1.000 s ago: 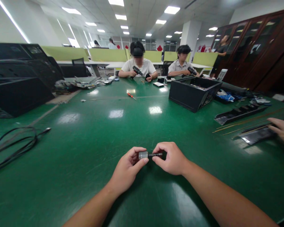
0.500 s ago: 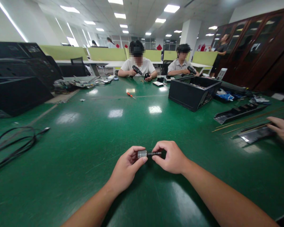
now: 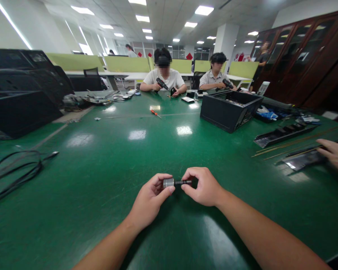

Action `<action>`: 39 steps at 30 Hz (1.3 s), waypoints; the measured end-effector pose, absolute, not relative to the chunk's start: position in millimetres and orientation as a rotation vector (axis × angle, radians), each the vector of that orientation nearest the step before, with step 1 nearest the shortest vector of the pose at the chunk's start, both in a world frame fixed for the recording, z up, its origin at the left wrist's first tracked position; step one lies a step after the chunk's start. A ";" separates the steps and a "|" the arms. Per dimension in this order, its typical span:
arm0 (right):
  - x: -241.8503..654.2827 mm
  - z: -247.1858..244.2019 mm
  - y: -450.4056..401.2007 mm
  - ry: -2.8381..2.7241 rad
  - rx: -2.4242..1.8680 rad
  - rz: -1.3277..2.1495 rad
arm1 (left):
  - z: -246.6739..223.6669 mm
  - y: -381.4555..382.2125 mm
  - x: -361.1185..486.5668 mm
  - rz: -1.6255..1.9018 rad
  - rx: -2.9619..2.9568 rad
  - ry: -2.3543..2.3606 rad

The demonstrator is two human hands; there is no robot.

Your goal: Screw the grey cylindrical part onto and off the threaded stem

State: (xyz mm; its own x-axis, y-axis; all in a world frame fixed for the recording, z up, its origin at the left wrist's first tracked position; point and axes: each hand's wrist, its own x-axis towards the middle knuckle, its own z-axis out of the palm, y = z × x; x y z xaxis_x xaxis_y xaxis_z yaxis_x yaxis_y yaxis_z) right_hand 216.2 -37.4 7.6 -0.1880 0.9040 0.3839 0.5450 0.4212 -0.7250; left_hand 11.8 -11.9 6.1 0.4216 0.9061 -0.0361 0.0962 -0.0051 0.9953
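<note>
Between my two hands, low over the green table, lies a small metal part: a grey cylinder with a thin, dark, ridged shaft pointing right. Its exact kind I cannot make out. My left hand pinches the cylinder between thumb and fingers. My right hand closes thumb and forefinger on the shaft, whose tip shows just past the fingertips. Cylinder and shaft are in line and look joined.
A black computer case stands beyond, to the right. An orange screwdriver lies ahead, black cables at left. Another person's hand rests by metal panels at right. Two people opposite hold power drills.
My hands and the metal part keep almost the same pose. A person standing by the cabinets at the back right has shifted slightly.
</note>
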 end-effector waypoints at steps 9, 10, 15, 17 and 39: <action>217.8 6.5 -36.2 -1.851 -1.259 0.600 | 9.1 -13.2 12.4 0.833 1.443 0.973; 218.0 6.3 -36.1 -1.850 -1.256 0.599 | 9.4 -13.3 12.5 0.836 1.442 0.972; 218.8 7.0 -36.1 -1.852 -1.259 0.595 | 10.0 -13.0 12.7 0.836 1.426 0.980; 219.1 7.7 -36.3 -1.850 -1.262 0.598 | 10.0 -12.5 12.5 0.831 1.421 0.975; 220.5 8.1 -35.3 -1.817 -1.270 0.615 | 11.4 -12.3 12.2 0.856 1.396 0.965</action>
